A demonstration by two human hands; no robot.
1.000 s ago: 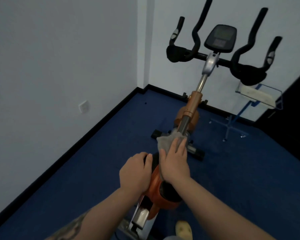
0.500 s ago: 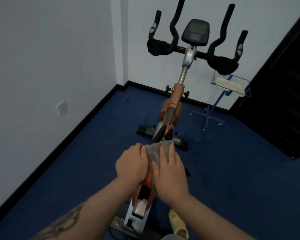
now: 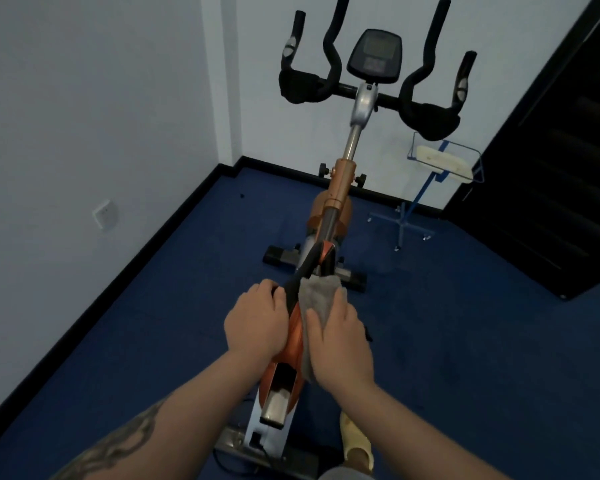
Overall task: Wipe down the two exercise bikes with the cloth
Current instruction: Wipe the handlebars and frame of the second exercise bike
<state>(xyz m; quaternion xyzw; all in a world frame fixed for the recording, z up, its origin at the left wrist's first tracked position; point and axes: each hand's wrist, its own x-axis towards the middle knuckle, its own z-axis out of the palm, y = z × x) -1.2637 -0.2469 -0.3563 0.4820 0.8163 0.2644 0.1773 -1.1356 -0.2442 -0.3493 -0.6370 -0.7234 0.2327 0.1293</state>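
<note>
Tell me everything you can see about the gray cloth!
The cloth is gray and looks soft, like thin towel fabric. It is rumpled and draped over the right side of the orange bike frame, hanging down along it. Its top edge pokes up past the fingers, beside the black frame bar. The right hand lies over it, thumb and fingers spread, pressing it against the frame. The left hand rests on the frame's other side and does not appear to touch the cloth.

One head cam, wide-angle, no 2nd view.
You look fwd and down along the exercise bike (image 3: 329, 233) toward the room corner; frame close under you, handlebars (image 3: 369, 88) farther off by the wall.
</note>
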